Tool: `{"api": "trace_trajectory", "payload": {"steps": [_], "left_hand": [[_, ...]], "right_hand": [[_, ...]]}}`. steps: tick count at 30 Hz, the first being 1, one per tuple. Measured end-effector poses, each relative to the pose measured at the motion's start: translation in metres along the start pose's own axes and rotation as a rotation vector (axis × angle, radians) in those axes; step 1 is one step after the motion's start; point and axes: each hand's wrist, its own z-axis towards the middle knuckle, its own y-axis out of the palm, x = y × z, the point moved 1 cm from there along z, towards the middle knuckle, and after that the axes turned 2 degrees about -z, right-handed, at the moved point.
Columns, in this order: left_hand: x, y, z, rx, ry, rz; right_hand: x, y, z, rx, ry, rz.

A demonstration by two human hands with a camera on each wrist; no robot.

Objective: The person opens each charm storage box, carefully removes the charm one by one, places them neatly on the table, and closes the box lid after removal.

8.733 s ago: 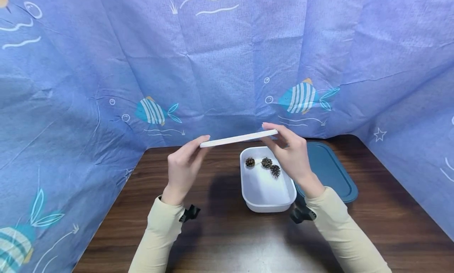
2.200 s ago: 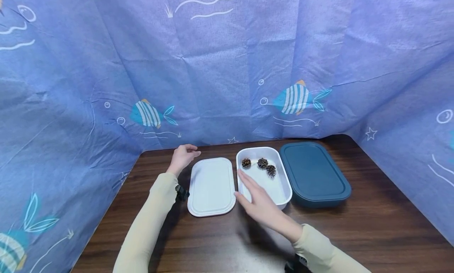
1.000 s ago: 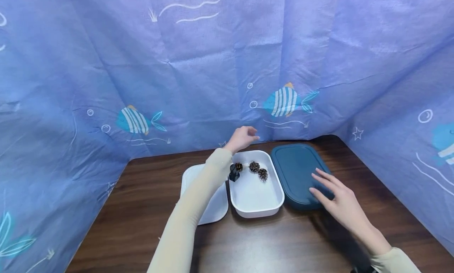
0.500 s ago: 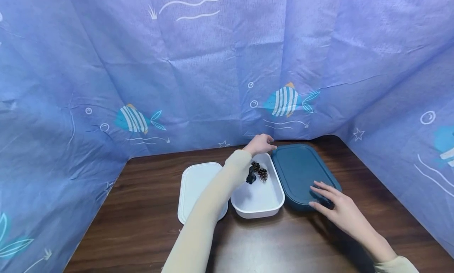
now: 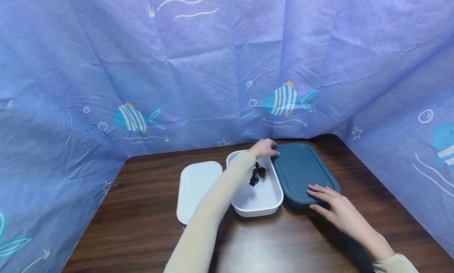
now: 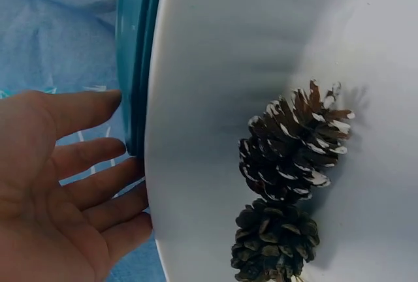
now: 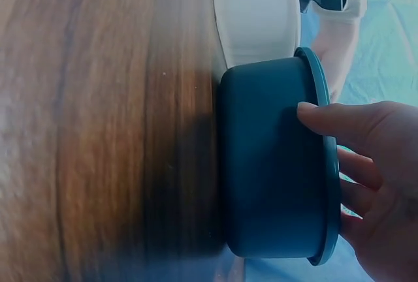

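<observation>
A dark blue lid (image 5: 301, 168) covers a matching blue food container (image 7: 271, 164) on the table. My left hand (image 5: 263, 148) reaches across the white container (image 5: 257, 212) to the lid's far left corner; in the left wrist view its thumb and fairly straight fingers touch the lid's edge. My right hand (image 5: 337, 206) grips the lid's near edge, the thumb (image 7: 317, 117) under the rim and the fingers over the top. Inside the white container lie pine cones (image 5: 262, 173), partly hidden by my left forearm; two show clearly in the left wrist view, one white-tipped (image 6: 294, 145).
A white lid (image 5: 198, 188) lies flat on the brown wooden table (image 5: 142, 217), left of the white container. The white and blue containers stand side by side. A blue fish-print cloth (image 5: 198, 75) hangs behind the table and along both sides.
The white lid, earlier held in both hands, now lies on the table. My left hand has moved right across the white container to the blue lid; my right hand has come onto its near edge.
</observation>
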Motion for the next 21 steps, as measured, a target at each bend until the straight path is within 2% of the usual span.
{"api": "trace_trajectory", "payload": {"steps": [4,13,21], "left_hand": [[-0.0015,0.0022,0.0015,-0.007,-0.007,0.03],[-0.0033,0.0035,0.001,0.01,-0.011,-0.023],[-0.004,0.0023,0.0018,0.017,-0.007,-0.049]], "right_hand": [[0.0004,-0.0006,0.0007,0.008,-0.019,0.001],[0.0004,-0.004,0.0007,0.011,-0.015,0.012],[-0.0016,-0.0043,0.0036,0.019,-0.054,-0.008]]}}
